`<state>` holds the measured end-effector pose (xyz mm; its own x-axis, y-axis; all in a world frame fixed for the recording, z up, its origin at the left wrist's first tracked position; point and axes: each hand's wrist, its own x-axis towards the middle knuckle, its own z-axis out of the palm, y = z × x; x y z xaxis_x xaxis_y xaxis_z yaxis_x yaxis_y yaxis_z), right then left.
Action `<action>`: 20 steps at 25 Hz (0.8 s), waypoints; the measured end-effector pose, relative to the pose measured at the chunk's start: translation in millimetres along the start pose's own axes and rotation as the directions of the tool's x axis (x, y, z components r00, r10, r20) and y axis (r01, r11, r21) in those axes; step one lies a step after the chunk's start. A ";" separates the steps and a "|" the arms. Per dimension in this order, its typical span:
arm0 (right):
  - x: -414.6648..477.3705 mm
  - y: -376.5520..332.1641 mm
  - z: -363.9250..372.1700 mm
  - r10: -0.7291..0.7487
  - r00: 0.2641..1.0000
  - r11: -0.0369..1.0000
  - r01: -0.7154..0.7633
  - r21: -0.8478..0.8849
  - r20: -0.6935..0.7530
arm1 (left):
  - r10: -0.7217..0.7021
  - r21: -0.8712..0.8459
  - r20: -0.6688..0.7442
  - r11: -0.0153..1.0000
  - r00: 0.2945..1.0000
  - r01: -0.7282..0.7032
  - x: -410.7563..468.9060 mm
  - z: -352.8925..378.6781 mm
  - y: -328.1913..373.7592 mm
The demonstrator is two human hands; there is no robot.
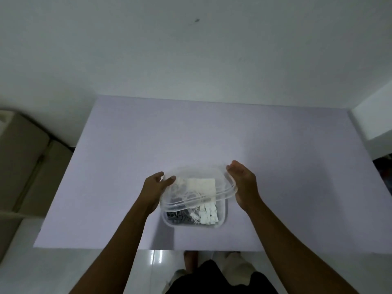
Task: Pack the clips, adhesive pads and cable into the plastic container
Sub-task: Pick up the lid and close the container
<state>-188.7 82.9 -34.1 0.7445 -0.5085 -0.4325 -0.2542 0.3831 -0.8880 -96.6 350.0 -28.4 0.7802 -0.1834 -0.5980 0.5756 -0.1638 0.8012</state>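
The plastic container (222,220) sits on the lavender table (137,141), toward its 6 o'clock edge and close to the person. Inside, grey clips (180,218) lie at the 7 o'clock corner and white clips (209,215) just beside them at 5 o'clock. A white block of adhesive pads (201,185) shows at 12 o'clock through the clear lid (224,188). A thin pale coil between pads and clips may be the cable (191,196), though the lid's glare blurs it. The lid hangs tilted over the container's far half and leaves the near part uncovered. The left hand (153,187) pinches the lid's 9 o'clock edge, thumb on top and fingers curled behind. The right hand (244,183) lies against the 3 o'clock edge with fingers pressed together and nearly straight. A pale wall (191,49) rises beyond the table at 12 o'clock, beige cushions (25,155) lie at 9 o'clock, and glossy floor tile (157,259) shows at 6 o'clock.
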 end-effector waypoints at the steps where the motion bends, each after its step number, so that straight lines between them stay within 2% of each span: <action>1: -2.4 3.3 -2.6 0.018 1.000 1.000 -0.018 -0.026 0.007 | 0.034 0.027 -0.003 0.999 0.999 -0.034 -5.9 0.4 -0.9; 4: -10.1 17.9 -8.2 0.083 0.996 0.970 -0.074 -0.233 0.028 | 0.190 0.245 0.008 0.951 0.982 -0.186 -0.1 2.5 -15.5; 7: -14.7 43.1 -10.0 0.030 0.999 0.872 -0.038 -0.487 -0.024 | 0.288 0.467 -0.024 0.850 0.957 -0.244 12.6 2.5 -30.1; 10: -15.5 60.9 -8.1 -0.055 0.997 0.737 0.001 -0.676 -0.059 | 0.266 0.494 -0.025 0.841 0.964 -0.219 19.7 1.1 -39.3; 16: -9.8 87.3 -5.1 -0.023 0.996 0.635 -0.052 -0.771 -0.085 | 0.237 0.529 -0.083 0.834 0.968 -0.158 30.3 6.8 -42.3; 20: -9.3 80.9 1.4 -0.019 0.995 0.677 -0.057 -0.733 -0.095 | 0.193 0.568 -0.120 0.818 0.974 -0.092 36.1 16.7 -43.1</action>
<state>-215.4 119.7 -101.7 0.6874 -0.5867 -0.4280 -0.6671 -0.2771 -0.6915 -97.4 334.2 -84.9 0.9002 -0.0938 -0.4252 0.2598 -0.6680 0.6973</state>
